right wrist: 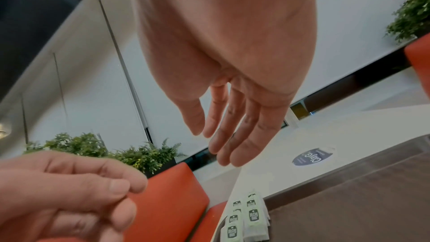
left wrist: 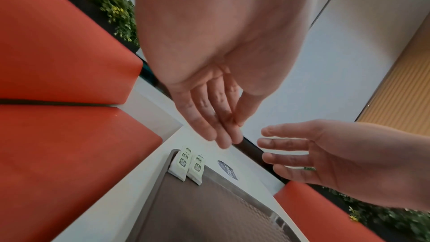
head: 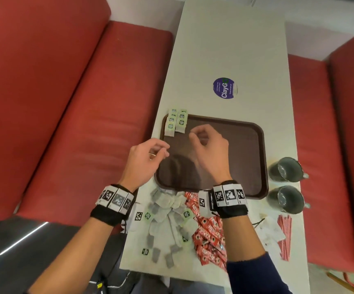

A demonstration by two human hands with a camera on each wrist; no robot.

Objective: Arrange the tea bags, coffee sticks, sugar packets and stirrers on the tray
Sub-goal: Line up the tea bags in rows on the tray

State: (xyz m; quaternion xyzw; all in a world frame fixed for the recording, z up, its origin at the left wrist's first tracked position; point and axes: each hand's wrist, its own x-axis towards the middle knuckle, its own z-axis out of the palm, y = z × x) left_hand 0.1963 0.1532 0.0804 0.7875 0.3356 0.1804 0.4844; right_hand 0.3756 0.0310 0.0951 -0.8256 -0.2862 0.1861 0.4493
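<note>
A brown tray (head: 238,158) lies on the white table; it also shows in the left wrist view (left wrist: 209,209) and the right wrist view (right wrist: 349,200). Two short rows of green-labelled tea bags (head: 176,123) (left wrist: 188,166) (right wrist: 246,216) overlap its far left corner. My left hand (head: 165,150) (left wrist: 230,132) (right wrist: 125,190) hovers over the tray's left rim, fingers loosely curled, holding nothing. My right hand (head: 195,134) (left wrist: 267,146) (right wrist: 209,141) hangs over the tray just right of the rows, fingers relaxed and empty. Loose tea bags (head: 167,219), red coffee sticks (head: 207,236), white sugar packets (head: 271,232) and red stirrers (head: 285,236) lie along the near table edge.
Two dark mugs (head: 284,168) (head: 286,199) lie on their sides right of the tray. A purple round sticker (head: 224,88) marks the table beyond it. Red bench seats (head: 76,102) flank the narrow table on both sides.
</note>
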